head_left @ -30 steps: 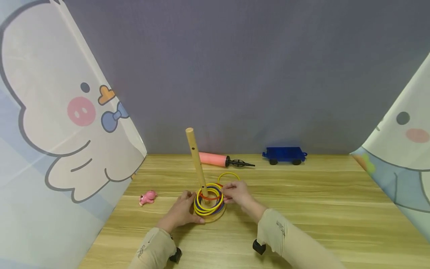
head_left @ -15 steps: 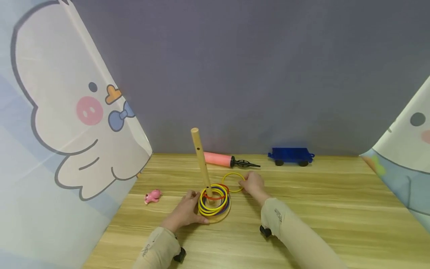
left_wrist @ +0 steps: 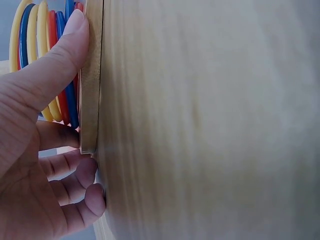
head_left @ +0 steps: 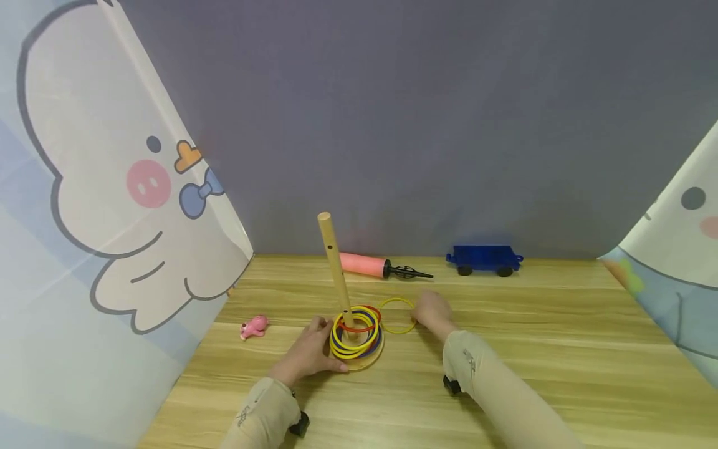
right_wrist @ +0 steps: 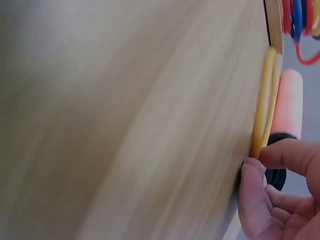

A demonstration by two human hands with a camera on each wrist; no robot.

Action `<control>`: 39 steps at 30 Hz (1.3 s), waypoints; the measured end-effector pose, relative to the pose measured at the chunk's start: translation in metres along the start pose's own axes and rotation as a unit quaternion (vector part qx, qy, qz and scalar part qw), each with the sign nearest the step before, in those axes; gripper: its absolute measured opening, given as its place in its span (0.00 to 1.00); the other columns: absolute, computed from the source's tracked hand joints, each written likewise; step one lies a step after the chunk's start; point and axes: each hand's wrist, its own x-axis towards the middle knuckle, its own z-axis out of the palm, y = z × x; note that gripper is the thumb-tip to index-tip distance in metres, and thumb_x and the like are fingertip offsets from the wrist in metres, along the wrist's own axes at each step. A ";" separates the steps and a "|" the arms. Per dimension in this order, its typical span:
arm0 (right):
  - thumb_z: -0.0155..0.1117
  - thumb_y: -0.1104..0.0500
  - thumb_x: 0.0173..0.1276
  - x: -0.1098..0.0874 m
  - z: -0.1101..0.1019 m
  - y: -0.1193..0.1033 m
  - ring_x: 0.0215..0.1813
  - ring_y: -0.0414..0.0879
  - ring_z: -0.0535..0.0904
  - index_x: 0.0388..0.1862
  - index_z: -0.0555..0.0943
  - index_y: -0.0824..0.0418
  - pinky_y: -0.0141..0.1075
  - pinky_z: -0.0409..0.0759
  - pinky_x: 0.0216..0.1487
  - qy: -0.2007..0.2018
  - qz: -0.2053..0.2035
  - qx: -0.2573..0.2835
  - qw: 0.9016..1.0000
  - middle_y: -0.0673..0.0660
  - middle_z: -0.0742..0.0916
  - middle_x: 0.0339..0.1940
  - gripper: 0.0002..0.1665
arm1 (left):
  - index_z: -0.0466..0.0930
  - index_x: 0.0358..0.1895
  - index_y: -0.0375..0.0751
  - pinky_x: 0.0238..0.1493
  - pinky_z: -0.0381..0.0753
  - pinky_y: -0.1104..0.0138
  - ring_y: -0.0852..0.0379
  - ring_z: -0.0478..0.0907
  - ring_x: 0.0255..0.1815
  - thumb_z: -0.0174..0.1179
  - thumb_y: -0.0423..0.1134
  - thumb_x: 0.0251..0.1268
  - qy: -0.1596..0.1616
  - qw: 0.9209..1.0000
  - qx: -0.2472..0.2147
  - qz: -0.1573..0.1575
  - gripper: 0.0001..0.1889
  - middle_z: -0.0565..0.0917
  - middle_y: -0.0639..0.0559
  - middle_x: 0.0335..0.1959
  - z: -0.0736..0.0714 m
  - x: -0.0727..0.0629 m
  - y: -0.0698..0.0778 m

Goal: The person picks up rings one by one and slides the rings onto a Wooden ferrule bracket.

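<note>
My left hand (head_left: 308, 352) grips the rim of a round wooden base (head_left: 373, 363), thumb on its edge and fingers around the side. From the base rises a wooden peg (head_left: 338, 271), leaning slightly left. Yellow, blue and red rings (left_wrist: 32, 37) are stacked around the peg's foot, with one red ring lying askew on top. To the right of the base, a single yellow ring (head_left: 397, 332) lies flat on or very close to the table. My right hand (head_left: 434, 310) pinches its right edge between thumb and forefinger, plain in the right wrist view.
Behind the peg lies a pink hand pump (head_left: 363, 264) with a black nozzle. A dark blue toy wagon (head_left: 483, 257) stands at the back right. On the left is a small pink animal figure (head_left: 255, 326). A grey curtain (head_left: 426, 125) closes off the table's back edge.
My right hand has drawn the yellow ring from beside the stack to the right, and the ring has lowered from tilted to flat. The left hand stays at the base.
</note>
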 end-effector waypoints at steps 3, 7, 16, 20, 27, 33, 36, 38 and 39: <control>0.70 0.63 0.55 -0.004 -0.003 0.011 0.14 0.46 0.76 0.15 0.76 0.60 0.34 0.73 0.16 -0.003 -0.007 0.024 1.000 0.55 0.80 0.12 0.13 | 0.62 0.70 0.24 0.61 0.69 0.47 0.36 0.67 0.61 0.78 0.60 0.36 0.001 1.000 -0.004 -0.005 0.60 0.68 0.37 0.60 -0.002 -0.001 0.001; 0.69 0.64 0.52 -0.011 -0.007 0.028 0.12 0.46 0.76 0.13 0.76 0.62 0.34 0.74 0.15 -0.009 -0.012 0.061 0.998 0.55 0.79 0.10 0.12 | 0.62 0.70 0.24 0.61 0.69 0.47 0.37 0.67 0.62 0.78 0.60 0.36 -0.002 1.000 -0.004 -0.009 0.60 0.68 0.36 0.59 -0.002 -0.003 0.002; 0.63 0.70 0.51 -0.030 -0.017 0.054 0.13 0.44 0.76 0.14 0.78 0.66 0.34 0.78 0.18 -0.053 0.024 0.195 0.979 0.57 0.80 0.12 0.09 | 0.62 0.70 0.25 0.59 0.70 0.46 0.35 0.67 0.60 0.78 0.59 0.36 0.000 1.000 -0.011 -0.007 0.59 0.68 0.37 0.58 -0.005 -0.006 0.001; 0.63 0.73 0.54 -0.041 -0.020 0.060 0.15 0.43 0.76 0.13 0.73 0.63 0.33 0.78 0.19 -0.079 0.021 0.238 0.968 0.57 0.79 0.13 0.14 | 0.62 0.70 0.25 0.59 0.70 0.46 0.36 0.68 0.59 0.78 0.60 0.36 0.000 1.000 -0.008 -0.008 0.60 0.68 0.37 0.58 -0.005 -0.007 0.001; 0.62 0.72 0.59 -0.059 -0.024 0.069 0.19 0.43 0.77 0.33 0.81 0.75 0.36 0.81 0.23 -0.146 -0.044 0.309 0.939 0.58 0.81 0.19 0.05 | 0.61 0.70 0.25 0.59 0.70 0.46 0.36 0.67 0.60 0.78 0.60 0.37 -0.008 1.000 -0.010 -0.015 0.60 0.67 0.38 0.58 -0.005 -0.007 0.004; 0.63 0.68 0.64 -0.071 -0.032 0.062 0.24 0.43 0.79 0.44 0.79 0.79 0.36 0.83 0.27 -0.185 -0.086 0.337 0.919 0.59 0.84 0.25 0.14 | 0.61 0.70 0.25 0.59 0.70 0.46 0.36 0.67 0.60 0.78 0.60 0.36 -0.005 1.000 -0.010 -0.012 0.60 0.67 0.37 0.59 -0.004 -0.005 0.003; 0.63 0.67 0.65 -0.077 -0.036 0.052 0.25 0.42 0.80 0.46 0.78 0.80 0.36 0.83 0.28 -0.198 -0.104 0.352 0.909 0.59 0.85 0.26 0.16 | 0.61 0.71 0.25 0.60 0.69 0.46 0.36 0.67 0.60 0.78 0.60 0.36 -0.005 1.000 -0.011 -0.010 0.60 0.67 0.37 0.59 -0.004 -0.004 0.003; 0.63 0.66 0.66 -0.081 -0.039 0.045 0.26 0.42 0.80 0.47 0.78 0.80 0.36 0.83 0.30 -0.206 -0.110 0.366 0.901 0.59 0.85 0.27 0.17 | 0.61 0.71 0.25 0.60 0.69 0.46 0.36 0.67 0.60 0.78 0.60 0.36 -0.005 1.000 -0.010 -0.008 0.60 0.67 0.37 0.59 -0.003 -0.003 0.003; 0.62 0.66 0.66 -0.083 -0.041 0.042 0.26 0.42 0.81 0.47 0.77 0.80 0.36 0.83 0.30 -0.209 -0.113 0.372 0.897 0.59 0.85 0.28 0.17 | 0.61 0.71 0.26 0.60 0.69 0.46 0.36 0.67 0.60 0.78 0.61 0.36 -0.005 1.000 -0.010 -0.008 0.60 0.67 0.38 0.59 -0.003 -0.002 0.003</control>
